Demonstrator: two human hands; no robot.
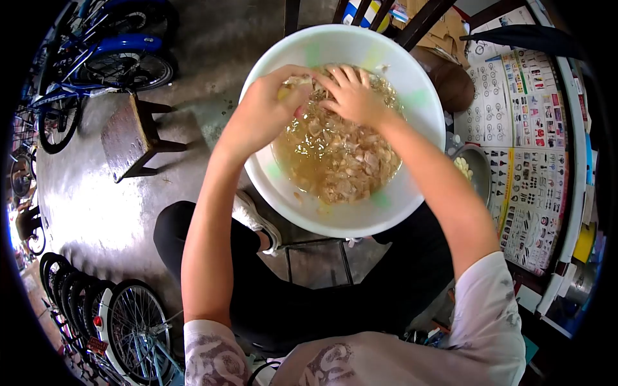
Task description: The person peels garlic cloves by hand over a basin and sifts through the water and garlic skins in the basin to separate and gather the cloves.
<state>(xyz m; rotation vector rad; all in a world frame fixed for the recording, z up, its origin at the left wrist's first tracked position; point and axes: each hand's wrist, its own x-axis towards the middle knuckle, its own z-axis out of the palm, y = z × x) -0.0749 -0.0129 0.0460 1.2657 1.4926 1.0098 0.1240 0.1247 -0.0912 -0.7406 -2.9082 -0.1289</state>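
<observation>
A large white plastic basin (421, 161) holds cloudy brownish water with many floating pale-brown papery skins (354, 164) that look like garlic skins. My left hand (267, 106) is over the basin's far left part, its fingers curled inward at the water; what they hold is hidden. My right hand (354, 96) lies palm down on the floating skins with fingers spread, close beside the left fingertips. To the right of the basin, partly covered by its rim and my right forearm, a metal bowl (477, 168) contains pale peeled cloves (463, 168).
A low wooden stool (132, 138) stands on the floor at left. Bicycles (122, 61) fill the far left, and several wheels (138, 331) are at the lower left. A table covered with printed sheets (524, 161) runs along the right, with a dark umbrella-like object (521, 38) on it.
</observation>
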